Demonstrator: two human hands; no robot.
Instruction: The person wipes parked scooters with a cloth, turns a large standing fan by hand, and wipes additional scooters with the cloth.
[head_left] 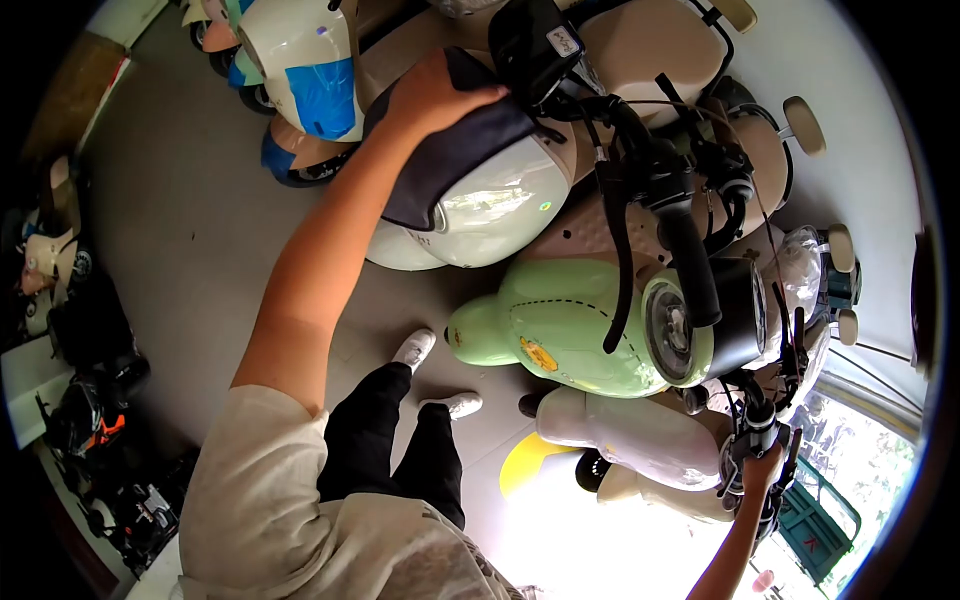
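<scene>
while left hand [432, 94] touches cloth [450, 165], right [763, 467] probably grips handlebar [763, 432].

The person's left hand [425, 95] lies on a dark cloth [455, 150] spread over the glossy front of a white scooter [510, 205], thumb stretched out sideways, the other fingers hard to make out. The right hand [763, 468] is wrapped around a handlebar [757, 432] near the bright opening. Between the arms stands a light green scooter [570, 330] with an orange badge, beside a pale pink scooter [635, 430]. White shoes [414, 350] stand on the grey floor [240, 200]; a teal cart [815, 530] shows outside, partly washed out by glare
</scene>
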